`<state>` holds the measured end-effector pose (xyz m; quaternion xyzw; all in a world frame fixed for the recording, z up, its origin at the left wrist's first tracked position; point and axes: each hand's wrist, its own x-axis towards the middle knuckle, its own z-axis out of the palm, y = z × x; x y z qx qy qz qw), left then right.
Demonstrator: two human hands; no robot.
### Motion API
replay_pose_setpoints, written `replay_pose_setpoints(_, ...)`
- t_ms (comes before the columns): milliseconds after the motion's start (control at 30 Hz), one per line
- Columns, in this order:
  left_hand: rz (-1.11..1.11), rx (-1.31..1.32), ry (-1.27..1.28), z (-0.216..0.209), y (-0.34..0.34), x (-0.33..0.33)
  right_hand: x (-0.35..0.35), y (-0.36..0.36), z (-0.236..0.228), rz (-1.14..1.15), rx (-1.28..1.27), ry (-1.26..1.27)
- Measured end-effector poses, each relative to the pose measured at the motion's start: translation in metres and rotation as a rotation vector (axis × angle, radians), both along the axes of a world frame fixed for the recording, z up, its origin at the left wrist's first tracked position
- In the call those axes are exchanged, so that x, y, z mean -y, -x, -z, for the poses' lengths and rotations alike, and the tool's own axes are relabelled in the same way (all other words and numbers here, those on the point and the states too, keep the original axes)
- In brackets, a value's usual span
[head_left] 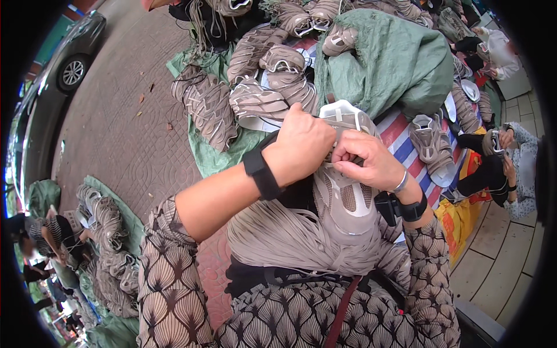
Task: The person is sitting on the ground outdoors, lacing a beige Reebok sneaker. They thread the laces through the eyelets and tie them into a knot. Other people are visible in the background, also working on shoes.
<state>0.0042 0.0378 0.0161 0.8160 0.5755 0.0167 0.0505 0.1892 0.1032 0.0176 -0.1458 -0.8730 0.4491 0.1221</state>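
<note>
A grey-beige shoe upper (347,223) with mesh panels and a white lining lies across my lap, toe toward me. My left hand (301,142) is closed at the left side of its lacing area, back of the hand up, its fingertips hidden. Just to the right, my right hand (371,159) has its fingers curled in a pinch over the same lacing area. Whatever the fingers grip is too small or covered to make out. Beneath the shoe, a thick bundle of grey-beige shoelaces (290,238) spreads over my lap.
Piles of similar shoe uppers (203,107) lie ahead on green sheeting. A large green sack (386,64) stands beyond my hands. More uppers (429,142) rest on a striped sheet at right. Co-workers (522,165) sit at both sides. A parked car (52,87) is far left.
</note>
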Motion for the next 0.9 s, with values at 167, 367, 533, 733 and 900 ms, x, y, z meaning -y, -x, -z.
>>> replay_pose_setpoints(167, -0.167, 0.522, 0.429, 0.000, 0.026, -0.022, 0.000, -0.009, 0.009, 0.045, -0.069, 0.061)
replay_pose_setpoints(367, 0.092, 0.646, -0.069, 0.027, 0.045, -0.021, -0.005, -0.013, 0.011, 0.078, -0.117, 0.309)
replay_pose_setpoints(533, 0.238, 0.638, 0.048, 0.033, 0.053, -0.033, -0.012, -0.015, 0.014, 0.065, -0.143, 0.360)
replay_pose_setpoints(733, 0.258, 0.720, 0.064, 0.042, 0.057, -0.033, -0.009, -0.011, 0.017, 0.137, -0.137, 0.332)
replay_pose_setpoints(900, -0.122, 0.975, 0.456, 0.046, 0.036, -0.031, -0.006, -0.004, 0.022, 0.347, -0.127, 0.561)
